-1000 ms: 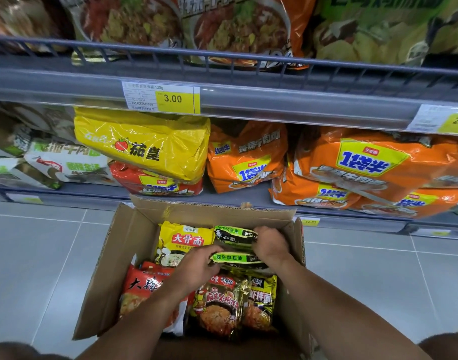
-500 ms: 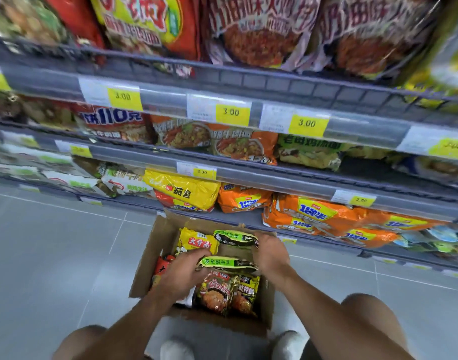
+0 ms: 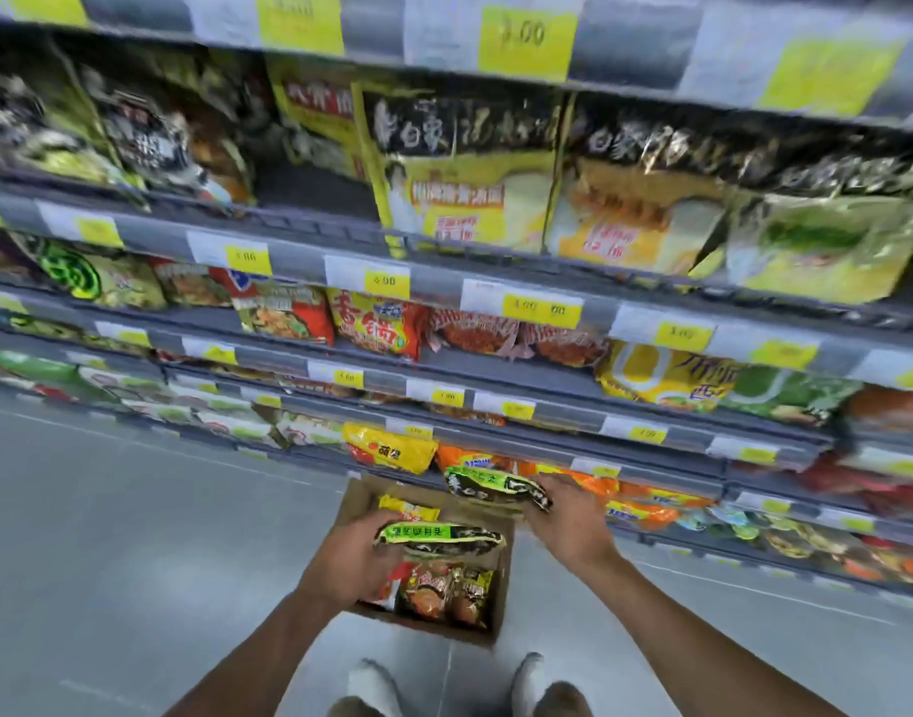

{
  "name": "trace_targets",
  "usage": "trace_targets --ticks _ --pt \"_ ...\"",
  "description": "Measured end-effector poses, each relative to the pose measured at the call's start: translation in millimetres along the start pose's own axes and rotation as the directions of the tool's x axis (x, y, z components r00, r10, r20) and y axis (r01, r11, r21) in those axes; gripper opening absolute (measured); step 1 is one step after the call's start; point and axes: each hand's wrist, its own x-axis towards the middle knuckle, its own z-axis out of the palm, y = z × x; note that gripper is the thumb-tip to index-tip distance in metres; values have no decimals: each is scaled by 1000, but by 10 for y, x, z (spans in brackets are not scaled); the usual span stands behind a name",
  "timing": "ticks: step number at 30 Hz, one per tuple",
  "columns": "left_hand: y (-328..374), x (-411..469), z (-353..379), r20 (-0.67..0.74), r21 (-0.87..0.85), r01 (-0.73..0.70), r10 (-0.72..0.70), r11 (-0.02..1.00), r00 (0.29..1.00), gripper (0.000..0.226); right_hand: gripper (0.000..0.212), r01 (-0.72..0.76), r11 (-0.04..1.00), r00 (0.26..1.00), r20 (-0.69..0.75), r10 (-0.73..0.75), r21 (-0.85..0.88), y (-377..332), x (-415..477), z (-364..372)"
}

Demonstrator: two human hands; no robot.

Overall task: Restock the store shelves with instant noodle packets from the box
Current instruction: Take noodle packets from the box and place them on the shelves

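Note:
A cardboard box stands on the floor in front of the shelves, with several noodle packets inside. My left hand grips a green and black noodle packet above the box. My right hand holds a second green and black packet a little higher, over the box's far edge. The store shelves rise in several tiers ahead, full of noodle packets. A gap shows on an upper tier between dark packets and yellow ones.
Yellow price tags line each shelf edge. Grey tiled floor stretches to the left and right of the box. My feet stand just behind the box.
Both hands have lifted a green and black packet each up out of the box. The view has risen and pulled back, showing more upper shelves.

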Motion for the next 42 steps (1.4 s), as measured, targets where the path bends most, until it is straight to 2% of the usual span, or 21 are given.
trace_targets --ticks 4,8,11,14,19,24,28,30,32,34,37,42 --pt "531 -387 -177 -14 -7 -23 23 1000 1000 40 29 -57 985 998 -6 59 165 -118 -440 -831" --pt "1075 -676 -202 -49 -61 -138 136 989 990 41 22 -52 913 992 -84 94 405 -20 -830 -1524" --pt "1390 -766 -154 -5 -35 -148 148 988 989 43 11 -41 844 982 -134 133 535 92 -1091 -1991" --pt "1639 -728 -103 58 -57 -165 168 985 984 67 15 17 823 969 -211 126 568 205 -1294 -2460" --pt "2332 -741 50 72 -62 -212 216 975 974 62 9 46 764 943 -280 180 644 507 -1553 -3116" --pt "2812 -798 245 -3 -20 -257 257 966 966 58 12 134 745 868 -440 230 653 628 -1715 -3661" --pt "2982 -747 322 -9 -50 -214 214 976 977 67 19 208 842 752 -631 187 498 655 -1683 -3917" --pt "3038 -742 336 -13 -67 -204 204 977 979 70 19 211 868 709 -681 181 450 641 -1614 -3992" --pt "3072 -741 356 -11 -77 -208 208 975 978 68 50 167 891 697 -690 196 421 643 -1491 -4062" --pt "3110 -767 359 -2 -68 -202 202 977 979 68 53 131 909 687 -698 204 395 689 -1353 -4119" --pt "3114 -781 340 -20 -62 -183 182 981 983 71 73 87 918 675 -700 232 388 725 -1213 -4193" --pt "3011 -746 361 -32 -108 -188 186 976 982 83 77 103 896 675 -692 256 432 737 -1129 -4282"
